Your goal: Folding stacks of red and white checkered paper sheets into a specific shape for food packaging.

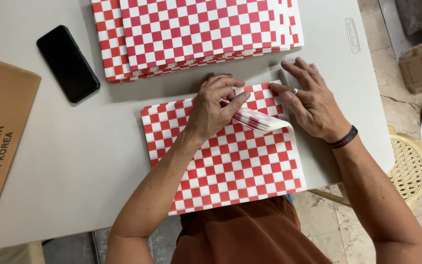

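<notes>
My left hand (213,110) pinches the curled-up corner of the red-and-white checkered paper stack (221,161) lying at the surface's near edge, lifting sheets to separate them, while my right hand (311,100) presses spread fingers flat, steadying the stack.

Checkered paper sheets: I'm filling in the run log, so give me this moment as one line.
left hand: pinching folded corner of checkered sheets | right hand: flat on sheets' edge | second stack, phone on table
</notes>
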